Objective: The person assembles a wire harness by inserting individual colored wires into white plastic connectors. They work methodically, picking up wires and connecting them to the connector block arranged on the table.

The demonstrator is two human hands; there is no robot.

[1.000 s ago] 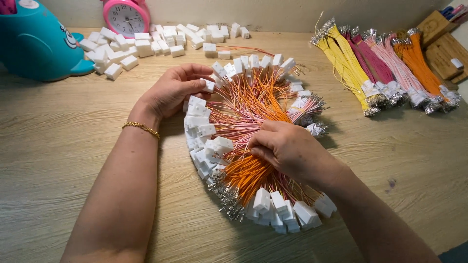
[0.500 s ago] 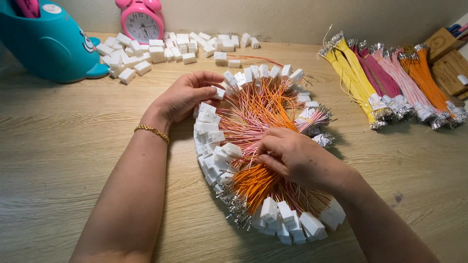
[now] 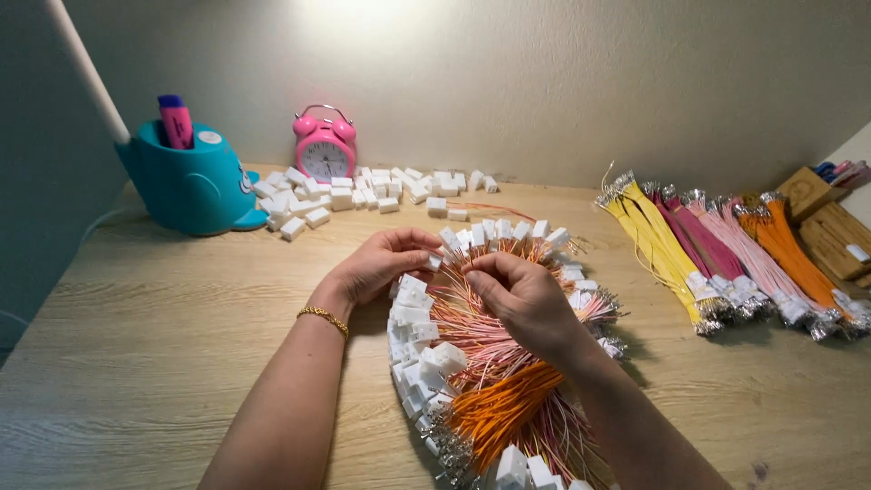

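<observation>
A fan-shaped pile of orange and pink wires with white plastic connectors (image 3: 490,363) lies on the wooden table (image 3: 163,363) in front of me. My left hand (image 3: 376,263), with a gold bracelet at the wrist, pinches a white connector at the pile's upper left edge. My right hand (image 3: 522,295) hovers over the pile's middle, its fingers closed on a thin wire near the same connector. Both hands meet at the top of the pile.
Loose white connectors (image 3: 363,192) are scattered at the back by a pink alarm clock (image 3: 325,150). A teal whale-shaped holder (image 3: 186,186) stands at the back left. Bundles of yellow, pink and orange wires (image 3: 726,259) lie at the right, beside wooden blocks (image 3: 830,222).
The camera has tilted up, showing the wall. Both hands have risen from resting on the pile and come together at its top, now pinching a connector and a wire.
</observation>
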